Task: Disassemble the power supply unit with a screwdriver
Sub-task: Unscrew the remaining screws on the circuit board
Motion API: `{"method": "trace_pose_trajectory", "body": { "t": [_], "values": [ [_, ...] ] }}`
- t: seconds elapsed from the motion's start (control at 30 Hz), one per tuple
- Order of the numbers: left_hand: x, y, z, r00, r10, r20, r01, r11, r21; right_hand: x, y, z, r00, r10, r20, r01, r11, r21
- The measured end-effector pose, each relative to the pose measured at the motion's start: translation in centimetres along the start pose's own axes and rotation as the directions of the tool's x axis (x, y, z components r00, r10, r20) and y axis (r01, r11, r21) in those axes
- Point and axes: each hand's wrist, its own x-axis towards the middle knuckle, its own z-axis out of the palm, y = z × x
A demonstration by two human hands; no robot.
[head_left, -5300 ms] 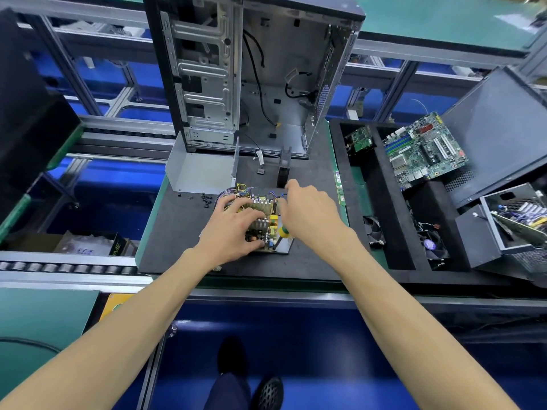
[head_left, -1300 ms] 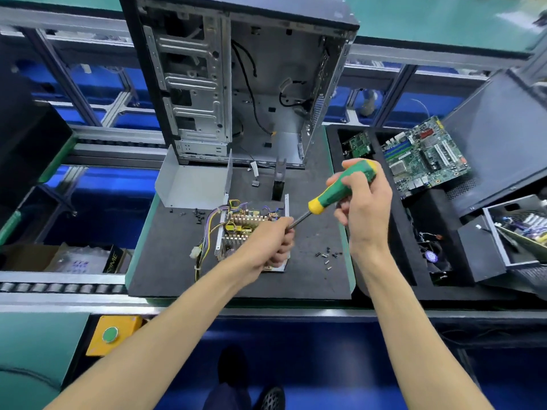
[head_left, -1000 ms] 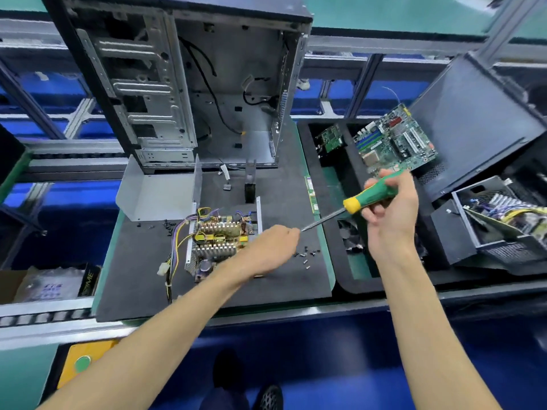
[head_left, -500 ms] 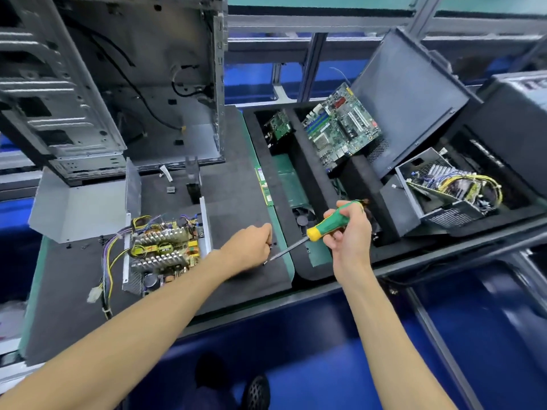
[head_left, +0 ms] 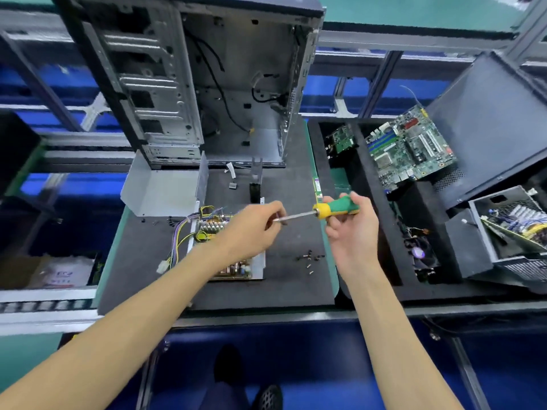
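The opened power supply unit (head_left: 213,232), a circuit board with heat sinks and coloured wires in a metal base, lies on the black mat (head_left: 284,285); my left forearm covers part of it. My right hand (head_left: 352,229) grips the green and yellow handle of the screwdriver (head_left: 334,209), held level above the mat. My left hand (head_left: 254,229) is raised over the board, fingers curled around the tip of the screwdriver shaft. Several loose screws (head_left: 309,259) lie on the mat to the right of the board.
The unit's bent metal cover (head_left: 159,190) stands behind the board, in front of an empty computer case (head_left: 189,84). A black foam tray (head_left: 370,261) at right holds a motherboard (head_left: 411,146), a small card (head_left: 343,140), fans and another power supply box (head_left: 509,226).
The view has swung back left. My left hand rose from the loose screws to the screwdriver's tip, and my right hand lifted the screwdriver and levelled it.
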Motion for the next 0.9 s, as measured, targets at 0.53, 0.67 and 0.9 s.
{"method": "trace_pose_trajectory", "body": {
  "t": [0.53,0.67,0.9],
  "values": [
    [-13.0,-8.3,-1.4,0.703,-0.587,-0.401,0.455,0.805,-0.381,-5.0,11.4,5.6,0.661,-0.091,0.745,0.722,0.350,-0.597],
    [-13.2,-9.0,-0.9,0.751,-0.604,-0.267,0.481,0.778,-0.406,-5.0,12.8,4.7,0.671,-0.084,0.737,0.721,0.308,-0.621],
    [-13.6,-9.4,-0.5,0.772,-0.609,-0.185,0.391,0.683,-0.617,-5.7,13.8,4.0,0.662,-0.070,0.746,0.740,0.223,-0.635]
  ]
}}
